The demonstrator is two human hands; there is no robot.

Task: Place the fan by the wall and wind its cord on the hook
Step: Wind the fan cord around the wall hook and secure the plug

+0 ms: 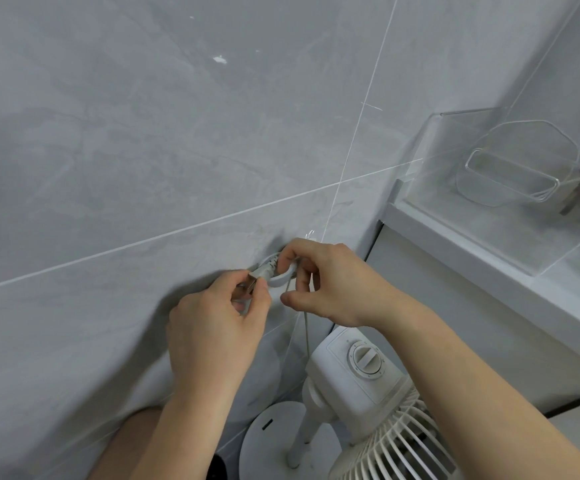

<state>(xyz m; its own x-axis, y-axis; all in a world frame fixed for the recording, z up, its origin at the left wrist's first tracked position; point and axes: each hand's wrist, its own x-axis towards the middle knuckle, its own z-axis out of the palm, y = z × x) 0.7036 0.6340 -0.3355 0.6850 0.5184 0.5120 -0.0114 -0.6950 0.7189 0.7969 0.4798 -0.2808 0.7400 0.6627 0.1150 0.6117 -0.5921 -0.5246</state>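
Both hands were raised to the grey tiled wall [143,150], wrists angled up from the lower edge of the view, forearms bare. The left hand [215,323] was curled, thumb and forefinger pinched on the plug [252,284] at the end of the cord [278,271]; the metal prongs were seen just at the fingertips, pointing down-left. The remaining left fingers were folded into the palm. The right hand [323,278] was held just right of that pinch, back of the hand up, forefinger and thumb closed on the coiled white cord loops against the wall. The other right fingers were bent loosely below the coil. The hook was hidden behind the right fingers and coil, so whether the loops sat on it could not be told. One strand of cord was seen dropping from under the right hand straight down toward the fan [361,382]. The fan was stood directly below the grip, close to the wall, white, its dial on top, grille at lower right, round base at the floor. A clear plastic holder [489,188] was fixed well right of the grip, above a white ledge [472,251].
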